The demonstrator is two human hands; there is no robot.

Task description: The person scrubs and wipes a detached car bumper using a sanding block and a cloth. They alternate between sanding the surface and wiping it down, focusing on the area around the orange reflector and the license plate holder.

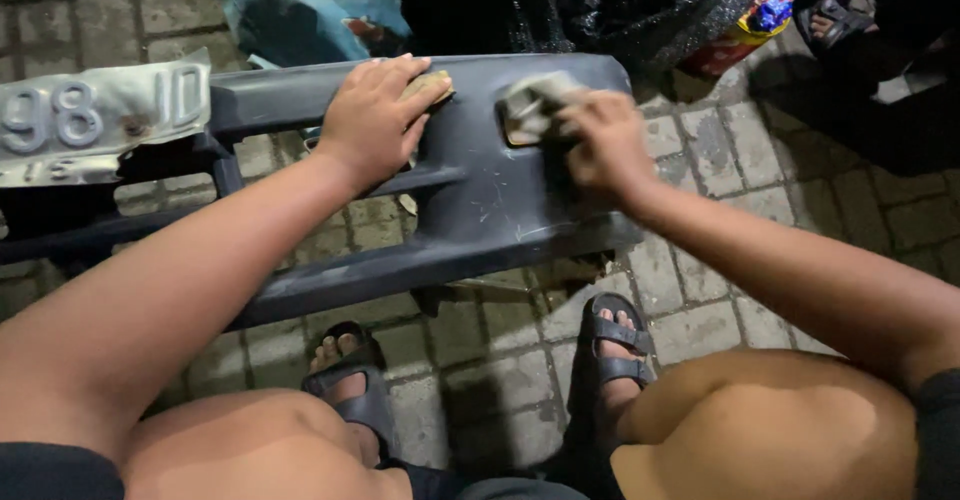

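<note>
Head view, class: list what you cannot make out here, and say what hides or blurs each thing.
- Pad under the right hand: blurred by motion; its kind is unclear.
- Piece under the left hand: mostly covered by the fingers.
- Grey bumper: its left end runs behind the plate and the forearm.
- Top right: too dark to read.

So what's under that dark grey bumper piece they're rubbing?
Under the grey bumper lies brick paving, and the person's two sandalled feet show below its near edge. The left hand and right hand press pads on top; the ground directly beneath is hidden.
</note>
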